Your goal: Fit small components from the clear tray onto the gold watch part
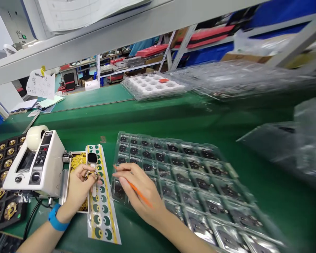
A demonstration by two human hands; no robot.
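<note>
My left hand [80, 184], with a blue band on its wrist, pinches a small round metallic part [91, 174], partly hidden by the fingers. It hovers over a white-strapped watch [92, 157] that lies on a sheet of die-cut adhesive pieces [104, 211] with yellow strips. Between the fingers of my right hand [140, 191] is a slim orange stick-like tool [139, 193], its tip pointing toward the left hand. Below and beside that hand is a clear plastic tray [189, 170] of dark round parts in pockets.
A white tape dispenser [39, 165] stands at left, next to a narrow box of yellow scraps [78, 160]. Farther left is a black tray of gold-coloured ring parts [7, 163]. Stacked clear trays [226, 79] sit on the raised ledge, and plastic bags [276, 147] lie at right.
</note>
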